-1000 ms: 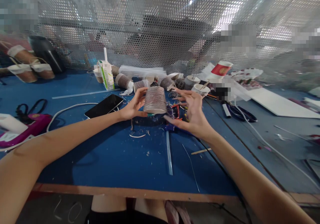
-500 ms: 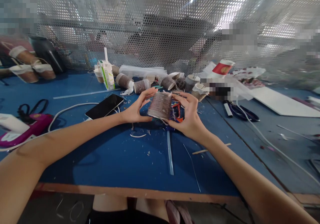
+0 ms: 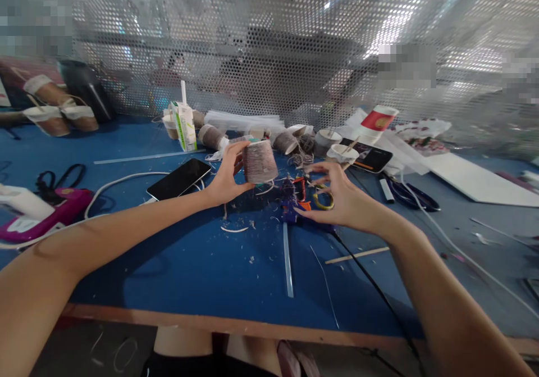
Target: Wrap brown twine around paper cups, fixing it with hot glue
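Observation:
My left hand grips a paper cup wrapped in brownish-grey twine by its left side, holding it tilted above the table. To the right, my right hand is empty, its thumb and fingers apart. Close to its fingertips lie a dark blue glue gun with a black cord, orange-handled scissors partly hidden among scraps, and a yellow ring-shaped item. A clear glue stick lies in front of the glue gun.
Behind stand several twine-wrapped cups, a drink carton and a red-and-white paper cup. A black phone lies left, a purple device beyond it. A lit phone and white board are right. Perforated mesh rises behind.
My right hand has let go of the wrapped cup and moved right, its fingers spreading. The cup stays in my left hand, shifted slightly left and up. The glue gun shows more fully.

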A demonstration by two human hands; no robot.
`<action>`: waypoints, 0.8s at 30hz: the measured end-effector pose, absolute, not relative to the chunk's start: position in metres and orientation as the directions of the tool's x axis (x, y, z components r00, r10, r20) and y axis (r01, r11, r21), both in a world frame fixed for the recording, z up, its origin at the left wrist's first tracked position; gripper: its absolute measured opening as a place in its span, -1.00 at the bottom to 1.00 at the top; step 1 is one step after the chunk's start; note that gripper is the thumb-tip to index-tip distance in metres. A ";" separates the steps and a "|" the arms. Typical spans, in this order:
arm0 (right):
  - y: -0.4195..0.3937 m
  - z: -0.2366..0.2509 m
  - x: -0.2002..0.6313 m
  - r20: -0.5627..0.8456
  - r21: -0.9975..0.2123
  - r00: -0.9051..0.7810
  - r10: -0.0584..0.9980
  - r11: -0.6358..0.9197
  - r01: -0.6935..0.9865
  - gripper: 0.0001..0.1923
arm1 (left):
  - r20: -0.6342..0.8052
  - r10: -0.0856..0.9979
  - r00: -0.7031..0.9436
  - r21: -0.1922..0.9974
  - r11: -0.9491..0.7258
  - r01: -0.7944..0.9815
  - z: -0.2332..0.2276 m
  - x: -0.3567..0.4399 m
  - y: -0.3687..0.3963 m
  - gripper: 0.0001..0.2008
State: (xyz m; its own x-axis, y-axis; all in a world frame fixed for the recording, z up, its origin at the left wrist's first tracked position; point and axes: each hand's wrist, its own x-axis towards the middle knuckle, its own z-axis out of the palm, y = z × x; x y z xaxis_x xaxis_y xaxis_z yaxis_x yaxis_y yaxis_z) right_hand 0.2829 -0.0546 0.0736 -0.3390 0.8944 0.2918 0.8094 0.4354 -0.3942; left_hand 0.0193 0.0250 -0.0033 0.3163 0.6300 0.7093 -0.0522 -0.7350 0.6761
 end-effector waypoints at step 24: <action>-0.064 0.077 0.261 0.466 -0.578 -0.054 0.883 0.351 0.737 -0.78 | 0.606 0.762 0.229 0.794 -0.565 -0.224 -0.008 0.024 0.027 -0.14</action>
State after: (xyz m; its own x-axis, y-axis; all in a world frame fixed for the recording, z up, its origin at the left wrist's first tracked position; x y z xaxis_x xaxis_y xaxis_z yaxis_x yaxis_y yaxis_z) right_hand 0.2611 -0.0641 0.0772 -0.0544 0.8830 0.4661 0.7367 0.3506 -0.5782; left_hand 0.0242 0.0270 -0.0078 0.2295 0.7616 0.6060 -0.2241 -0.5646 0.7944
